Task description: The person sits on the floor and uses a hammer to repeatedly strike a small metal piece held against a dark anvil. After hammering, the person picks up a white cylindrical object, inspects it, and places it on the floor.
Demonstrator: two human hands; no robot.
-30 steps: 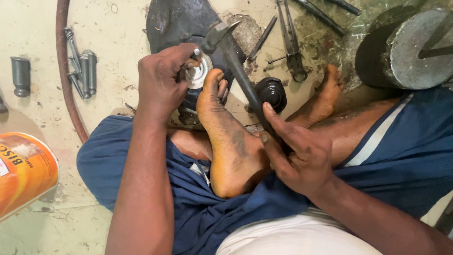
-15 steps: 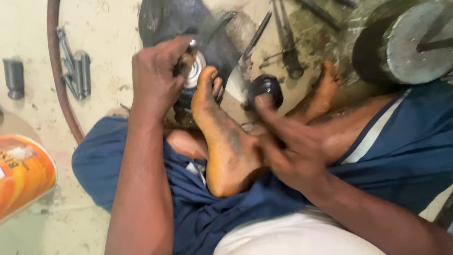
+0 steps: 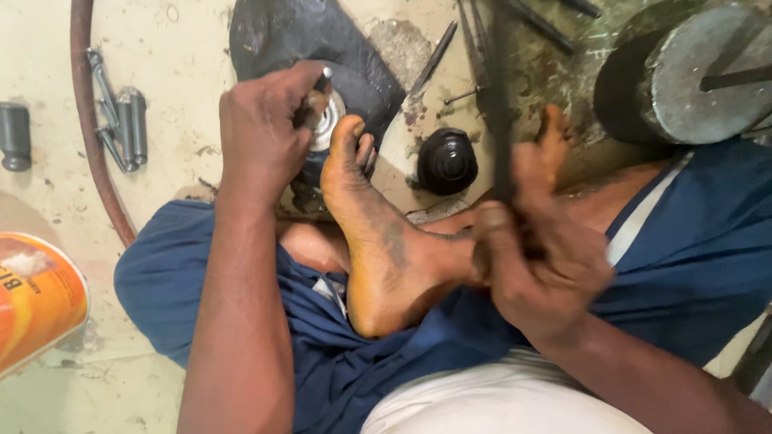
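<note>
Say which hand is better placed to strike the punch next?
Right. The right hand grips the raised hammer handle; the left hand is busy holding the punch on the metal part.

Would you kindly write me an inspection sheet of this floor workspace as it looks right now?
Surface: stained pale concrete floor.
Job's things: round metal part braced by a bare foot; blurred hammer handle.
Clutter: black round cap, grey sockets, orange tin, loose rods, grey metal disc.
Grippers: left hand grips a punch on the part; right hand holds the handle.
Cables: reddish hose.
Surroundings: nothing seen.
</note>
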